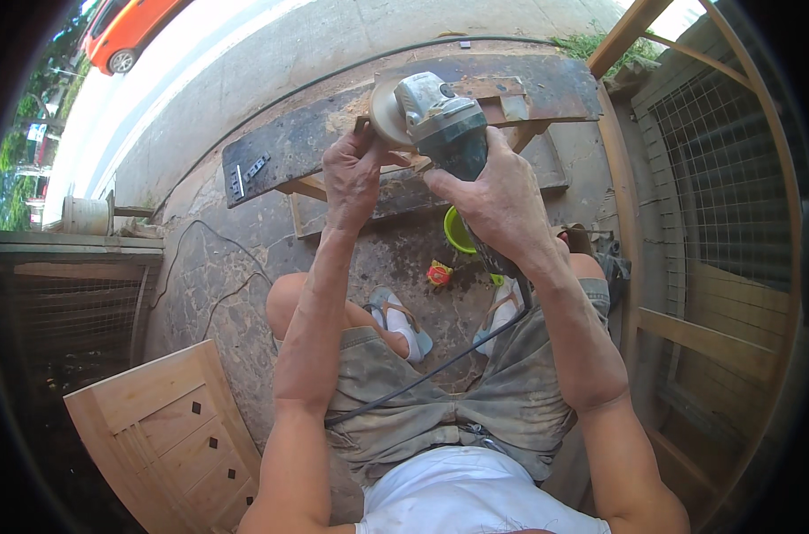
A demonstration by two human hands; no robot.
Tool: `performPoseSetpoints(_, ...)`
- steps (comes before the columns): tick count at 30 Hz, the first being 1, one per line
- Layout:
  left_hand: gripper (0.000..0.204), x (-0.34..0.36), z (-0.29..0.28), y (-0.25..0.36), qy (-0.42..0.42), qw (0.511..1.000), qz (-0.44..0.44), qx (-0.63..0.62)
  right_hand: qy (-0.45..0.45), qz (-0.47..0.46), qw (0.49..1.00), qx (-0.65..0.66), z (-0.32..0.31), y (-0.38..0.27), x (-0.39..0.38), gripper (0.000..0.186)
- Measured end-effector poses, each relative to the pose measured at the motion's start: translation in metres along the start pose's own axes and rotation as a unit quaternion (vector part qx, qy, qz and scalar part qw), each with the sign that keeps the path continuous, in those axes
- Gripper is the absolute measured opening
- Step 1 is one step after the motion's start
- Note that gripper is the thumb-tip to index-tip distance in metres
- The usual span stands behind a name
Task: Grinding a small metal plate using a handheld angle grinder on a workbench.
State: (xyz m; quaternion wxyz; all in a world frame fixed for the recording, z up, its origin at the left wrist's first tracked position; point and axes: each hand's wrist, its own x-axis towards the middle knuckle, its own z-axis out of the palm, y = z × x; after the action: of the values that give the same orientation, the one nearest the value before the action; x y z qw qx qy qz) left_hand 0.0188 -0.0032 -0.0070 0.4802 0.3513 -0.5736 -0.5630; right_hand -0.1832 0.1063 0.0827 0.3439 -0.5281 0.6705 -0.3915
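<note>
Gripping the angle grinder (449, 133), the right hand (502, 196) has its fingers wrapped around the dark body, above the low bench (289, 151). The left hand (351, 178) pinches a small dark piece (362, 124) at the left rim of the grinder's disc (388, 114); whether they touch, I cannot tell. Printing on the red-and-yellow packet (439, 273) is too small to read. Small metal parts (258, 165) lie near the bench's left edge; concrete ground (351, 44) stretches beyond its far edge.
</note>
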Motion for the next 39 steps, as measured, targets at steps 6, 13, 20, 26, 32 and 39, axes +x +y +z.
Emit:
performPoseSetpoints(6, 0.023, -0.001, 0.003, -0.004, -0.007, 1.0, 0.009, 0.005, -0.011, 0.015, 1.0, 0.006, -0.002, -0.002, -0.002, 0.065)
performPoseSetpoints(13, 0.022, 0.001, 0.006, -0.001, 0.001, 1.0, 0.0, 0.006, 0.01, 0.004, 1.0, -0.019, -0.005, 0.005, 0.0, 0.07)
performPoseSetpoints(20, 0.029, 0.0, 0.005, 0.007, -0.001, 1.0, 0.0, 0.02, 0.007, 0.021, 0.999, -0.037, -0.009, 0.013, 0.003, 0.071)
performPoseSetpoints(26, 0.03, 0.0, 0.007, 0.008, 0.011, 1.0, -0.002, 0.025, 0.016, 0.029, 0.999, -0.041, -0.013, 0.017, 0.003, 0.071)
performPoseSetpoints(32, 0.026, 0.0, -0.004, 0.009, 0.032, 0.999, -0.021, -0.009, 0.015, 0.069, 0.996, -0.062, -0.019, 0.02, 0.004, 0.064)
performPoseSetpoints(39, 0.025, 0.013, -0.028, -0.004, 0.069, 0.988, -0.128, -0.049, 0.063, 0.064, 0.994, -0.069, -0.025, 0.028, 0.012, 0.066)
